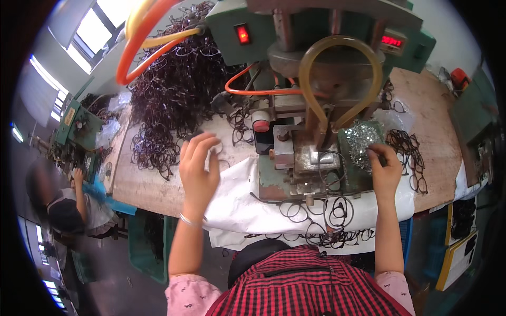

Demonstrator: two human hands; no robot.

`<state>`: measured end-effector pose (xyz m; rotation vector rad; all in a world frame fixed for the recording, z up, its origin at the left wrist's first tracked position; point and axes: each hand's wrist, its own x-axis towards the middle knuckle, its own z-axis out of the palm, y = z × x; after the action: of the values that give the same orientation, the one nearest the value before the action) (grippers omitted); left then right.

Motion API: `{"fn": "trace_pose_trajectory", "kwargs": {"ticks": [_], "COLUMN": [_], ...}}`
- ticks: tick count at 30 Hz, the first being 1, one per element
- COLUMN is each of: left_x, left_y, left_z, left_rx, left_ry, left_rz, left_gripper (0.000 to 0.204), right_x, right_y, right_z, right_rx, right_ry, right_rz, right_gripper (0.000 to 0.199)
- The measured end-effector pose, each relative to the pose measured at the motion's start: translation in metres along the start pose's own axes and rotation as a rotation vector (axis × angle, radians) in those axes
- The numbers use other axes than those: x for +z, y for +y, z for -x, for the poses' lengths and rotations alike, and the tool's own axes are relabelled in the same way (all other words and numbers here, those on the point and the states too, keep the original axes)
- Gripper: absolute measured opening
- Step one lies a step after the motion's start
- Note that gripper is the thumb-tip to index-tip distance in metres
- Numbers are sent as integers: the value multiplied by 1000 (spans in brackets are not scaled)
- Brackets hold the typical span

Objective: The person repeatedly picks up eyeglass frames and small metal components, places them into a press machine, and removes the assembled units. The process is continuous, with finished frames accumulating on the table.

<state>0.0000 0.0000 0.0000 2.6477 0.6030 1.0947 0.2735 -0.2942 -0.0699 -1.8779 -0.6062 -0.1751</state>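
My left hand (199, 171) is raised over the table left of the bench press, its thumb apart from the bent fingers and no held thing visible. Beyond it lies a heap of dark eyeglass frames (176, 89). My right hand (386, 171) is at the right edge of a tray of small shiny metal parts (361, 142), thumb and fingertips drawn together. Whatever may be between those fingertips is too small to make out. At the middle of the press's metal fixture (324, 159), a dark eyeglass frame (333, 181) hangs over the front.
The green press head (327, 58) with a looped hose (305, 73) stands ahead. More eyeglass frames (340, 210) lie on white sheeting (237, 195) along the near edge, others (408, 152) to the right. A green bin (145, 247) and another person (74, 208) are at the left.
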Motion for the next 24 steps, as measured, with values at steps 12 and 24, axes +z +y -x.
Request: {"fn": "trace_pose_trajectory", "kwargs": {"ticks": [12,24], "left_x": [32,53], "left_y": [-143,9], "left_z": [63,34], "left_rx": [-199,-508], "left_ry": [-289,254], "left_rz": [-206,940], "left_gripper": [20,5], "right_x": [-21,45], "right_y": [-17,-112], "right_z": [34,0], "right_rx": [-87,72], "right_ry": [67,-320], "right_rz": [-45,-521], "right_gripper": [12,37]}}
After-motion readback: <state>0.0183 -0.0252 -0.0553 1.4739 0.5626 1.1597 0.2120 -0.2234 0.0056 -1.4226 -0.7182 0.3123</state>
